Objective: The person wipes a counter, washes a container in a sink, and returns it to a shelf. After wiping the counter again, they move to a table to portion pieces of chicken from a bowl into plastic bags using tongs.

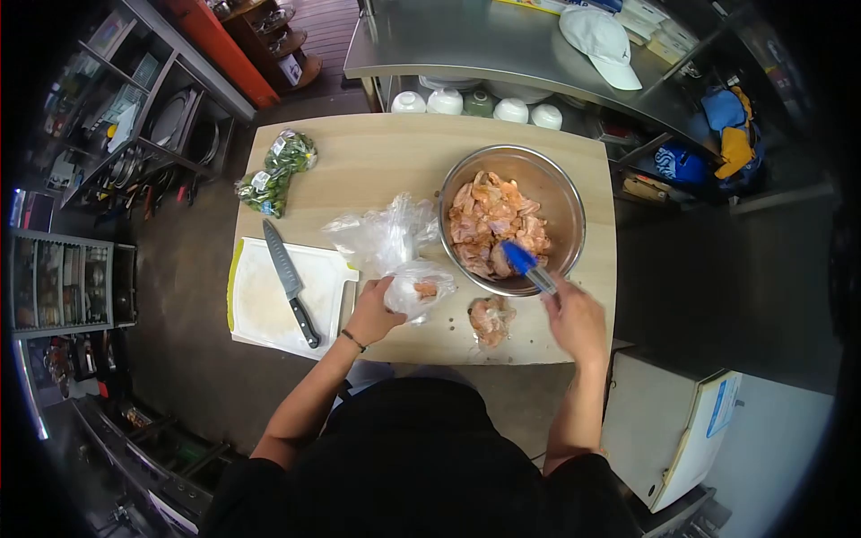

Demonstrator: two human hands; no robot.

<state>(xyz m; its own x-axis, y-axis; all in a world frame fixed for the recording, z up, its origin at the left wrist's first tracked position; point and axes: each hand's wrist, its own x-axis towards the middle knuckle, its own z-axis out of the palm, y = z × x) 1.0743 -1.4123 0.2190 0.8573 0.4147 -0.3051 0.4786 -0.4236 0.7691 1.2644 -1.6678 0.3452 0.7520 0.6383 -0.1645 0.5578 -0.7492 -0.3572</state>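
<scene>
My left hand (375,312) grips the edge of a clear plastic bag (414,309), with a small piece of orange-coloured meat (425,290) in it. In my right hand (574,321) are blue-tipped tongs (525,260), slightly blurred. Their blue end touches the marinated meat (489,215) inside a steel bowl (575,202). Below the bowl, close to the table's front edge, a small plastic bag with pale meat (491,321) lies among dark specks. More crumpled clear plastic bags (381,235) rest left of the bowl.
A large knife (291,282) lies on a white cutting board (256,309) at the table's left. Bagged green vegetables (278,170) sit behind it. Beyond the wooden table (377,143) stands a steel counter (466,45) with a white cap (599,43) on top and bowls (445,101) underneath.
</scene>
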